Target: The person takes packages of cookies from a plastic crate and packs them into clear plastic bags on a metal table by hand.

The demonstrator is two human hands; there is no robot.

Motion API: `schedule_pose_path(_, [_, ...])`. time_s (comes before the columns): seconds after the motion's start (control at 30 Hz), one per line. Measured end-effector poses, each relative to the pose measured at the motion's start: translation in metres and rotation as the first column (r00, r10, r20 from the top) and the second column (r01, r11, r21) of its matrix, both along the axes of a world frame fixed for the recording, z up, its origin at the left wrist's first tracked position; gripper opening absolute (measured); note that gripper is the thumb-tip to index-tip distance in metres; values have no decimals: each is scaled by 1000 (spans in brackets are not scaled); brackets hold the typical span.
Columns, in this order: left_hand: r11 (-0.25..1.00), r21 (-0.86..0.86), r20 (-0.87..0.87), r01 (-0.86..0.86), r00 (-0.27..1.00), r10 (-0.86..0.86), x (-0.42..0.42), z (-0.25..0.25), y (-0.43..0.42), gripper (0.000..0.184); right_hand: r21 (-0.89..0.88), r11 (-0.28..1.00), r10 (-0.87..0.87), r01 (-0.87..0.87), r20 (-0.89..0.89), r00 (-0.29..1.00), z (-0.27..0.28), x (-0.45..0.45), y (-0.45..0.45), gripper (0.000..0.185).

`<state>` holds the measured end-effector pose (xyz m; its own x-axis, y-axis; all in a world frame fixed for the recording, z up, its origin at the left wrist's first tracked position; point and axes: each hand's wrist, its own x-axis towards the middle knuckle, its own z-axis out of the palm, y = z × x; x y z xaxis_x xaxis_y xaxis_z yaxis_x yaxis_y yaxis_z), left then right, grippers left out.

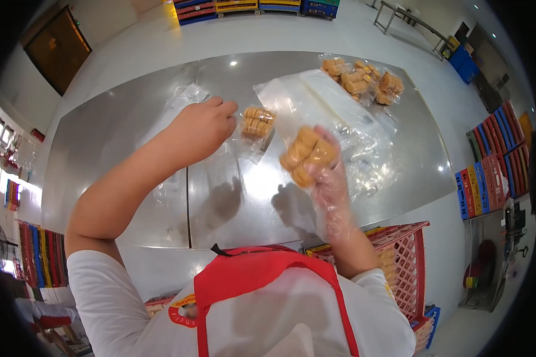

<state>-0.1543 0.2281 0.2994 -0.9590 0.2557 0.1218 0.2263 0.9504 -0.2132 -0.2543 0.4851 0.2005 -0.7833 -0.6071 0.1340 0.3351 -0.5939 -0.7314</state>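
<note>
My right hand [327, 175], in a clear plastic glove, is closed round a cluster of golden-brown biscuits [307, 154] above the metal table. My bare left hand [208, 128] is raised over the table with its fingers curled together; what they hold, if anything, is hidden. Right beside its fingertips is a clear bag of round biscuits [258, 124]; I cannot tell whether they touch. Beneath and behind the left hand lie thin clear plastic bags [187, 95]. A large clear plastic sheet or bag [315, 98] spreads behind the right hand.
Several filled biscuit bags [363, 80] lie at the far right of the steel table [125, 107]. A red crate [408, 262] with biscuits stands by my right side. Stacked coloured crates [491, 172] line the right, with more crates [39, 253] at left and at the back.
</note>
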Motion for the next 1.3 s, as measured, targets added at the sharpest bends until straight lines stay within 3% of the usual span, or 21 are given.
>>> schedule_pose_path(0.07, [979, 136, 123, -150, 983, 134, 6, 18, 29, 32, -156, 987, -67, 36, -196, 978, 33, 9, -15, 79])
schedule_pose_path(0.13, [915, 248, 302, -318, 923, 239, 12, 36, 53, 40, -204, 979, -71, 14, -277, 958, 53, 26, -23, 82])
schedule_pose_path(0.2, [861, 387, 348, -331, 917, 196, 20, 45, 61, 48, -221, 974, -125, 47, -354, 927, 57, 42, -29, 94])
schedule_pose_path(0.3, [796, 554, 318, -243, 946, 67, 24, 42, 54, 54, -137, 988, -132, 66, -555, 821, 44, 40, -17, 94])
schedule_pose_path(0.33, [775, 601, 291, -196, 957, 16, 26, 40, 50, 56, -175, 985, -113, 7, -603, 790, 46, 42, -11, 84])
schedule_pose_path(0.47, [767, 636, 189, -84, 981, -49, 29, 35, 52, 59, 124, 990, 34, 64, -657, 753, 62, 58, 4, 70])
schedule_pose_path(0.53, [797, 602, 70, 37, 993, -99, 31, 27, 64, 58, 236, 967, 95, 100, -693, 715, 51, 51, 0, 73])
schedule_pose_path(0.57, [828, 560, 79, -10, 996, -41, 31, 25, 73, 57, 289, 950, 128, 119, -707, 695, 45, 48, -2, 75])
schedule_pose_path(0.6, [854, 517, 84, -59, 996, 18, 31, 23, 85, 55, 297, 942, 89, 153, -666, 741, 41, 50, -6, 73])
schedule_pose_path(0.67, [912, 403, 63, -72, 997, 50, 30, 19, 101, 53, 282, 956, 150, -84, -224, 963, 40, 49, -2, 68])
schedule_pose_path(0.7, [925, 377, 63, -49, 998, 27, 30, 17, 109, 53, 228, 955, 192, -191, 22, 981, 40, 47, -2, 65])
schedule_pose_path(0.73, [936, 352, 64, -25, 998, 3, 29, 14, 117, 53, 165, 956, 212, -241, 179, 961, 27, 38, -8, 62])
schedule_pose_path(0.83, [973, 214, -3, 83, 996, -85, 22, -6, 136, 51, -290, 926, 367, -243, 532, 763, -6, 23, -14, 55])
schedule_pose_path(0.9, [989, 136, -45, 55, 998, -49, 22, -11, 155, 49, -417, 881, 441, -224, 549, 710, -10, 21, -19, 57])
schedule_pose_path(0.93, [995, 96, 75, 9, 997, -16, 18, -13, 159, 50, -392, 884, 430, -254, 471, 770, -9, 21, -23, 58])
schedule_pose_path(1.0, [953, 281, 167, 116, 972, -167, 21, -17, 175, 50, -324, 899, 389, -295, 282, 877, -5, 21, -33, 59])
schedule_pose_path(1.03, [913, 376, 205, 161, 946, -251, 26, -17, 181, 51, -293, 908, 364, -299, 200, 910, -2, 20, -40, 60])
schedule_pose_path(1.1, [817, 517, 95, 255, 932, -351, 39, -5, 188, 55, -254, 924, 311, -286, 64, 948, 4, 17, -47, 62])
schedule_pose_path(1.17, [474, 729, -261, 494, 840, -475, 49, 19, 177, 62, -211, 948, 253, -240, 37, 967, 10, 19, -44, 64])
schedule_pose_path(1.2, [328, 841, -210, 430, 819, -534, 71, 55, 160, 58, -181, 961, 224, -212, 50, 973, 12, 20, -42, 65])
schedule_pose_path(1.3, [-81, 925, -350, 371, 752, -558, 107, 103, 150, 39, -110, 983, 159, -149, 88, 983, 12, 24, -31, 68])
